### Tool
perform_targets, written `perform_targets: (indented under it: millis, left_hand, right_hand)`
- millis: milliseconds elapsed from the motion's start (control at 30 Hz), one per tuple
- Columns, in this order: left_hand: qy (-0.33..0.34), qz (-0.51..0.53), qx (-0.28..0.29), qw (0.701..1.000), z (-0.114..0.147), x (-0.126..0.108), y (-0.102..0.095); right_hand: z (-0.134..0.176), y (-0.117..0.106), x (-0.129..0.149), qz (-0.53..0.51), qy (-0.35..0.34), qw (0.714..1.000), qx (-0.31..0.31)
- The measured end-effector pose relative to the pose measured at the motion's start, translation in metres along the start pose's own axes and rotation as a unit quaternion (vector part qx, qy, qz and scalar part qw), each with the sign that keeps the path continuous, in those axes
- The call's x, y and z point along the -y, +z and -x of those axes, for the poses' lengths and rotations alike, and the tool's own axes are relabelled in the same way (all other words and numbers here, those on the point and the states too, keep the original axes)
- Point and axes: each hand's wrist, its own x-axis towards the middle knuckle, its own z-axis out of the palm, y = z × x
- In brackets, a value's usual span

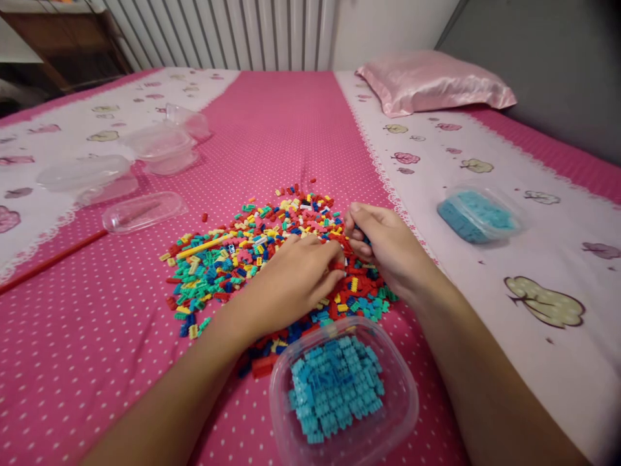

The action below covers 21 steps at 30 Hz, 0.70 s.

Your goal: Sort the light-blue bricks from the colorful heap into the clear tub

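A loose pile of small plastic building bricks (201, 283) in many colours lies on the pink sheet. My left hand (303, 275) reaches down over the middle of the pile, its fingers curled together among the bricks; what they pinch, if anything, is hidden. Just to the right, at the pile's edge, my right hand (388, 246) is closed, with dark blue bricks (365, 237) showing between thumb and fingers. Nearest to me stands a clear plastic tub (410, 414) with light blue bricks (334, 385) packed in rows, right below both hands.
Another clear tub with blue bricks (478, 217) sits at the right. Several clear containers (160, 142) and a lid (145, 212) lie at the left, with a red stick (53, 260) by them. A pink pillow (436, 81) rests at the back right, a radiator (228, 32) behind the bed.
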Motion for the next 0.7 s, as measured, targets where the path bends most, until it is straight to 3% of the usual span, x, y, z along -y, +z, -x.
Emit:
perform_targets:
  millis: [100, 233, 500, 700]
  left_hand:
    - [-0.007, 0.076, -0.017, 0.997, 0.001, 0.001, -0.008]
    - [-0.011, 0.147, 0.026, 0.989, 0.003, 0.003, -0.017]
    - [-0.001, 0.188, 0.049, 0.981, 0.011, 0.003, -0.035]
    - [0.026, 0.238, 0.065, 0.969, 0.011, -0.001, -0.037]
  right_hand:
    - [0.0, -0.001, -0.001, -0.003, -0.006, 1.0, 0.008]
    - [0.0, -0.001, -0.001, -0.003, -0.006, 1.0, 0.011]
    - [0.0, -0.002, 0.0, 0.004, -0.011, 1.0, 0.011]
    - [0.001, -0.002, 0.0, 0.008, -0.013, 1.0, 0.012]
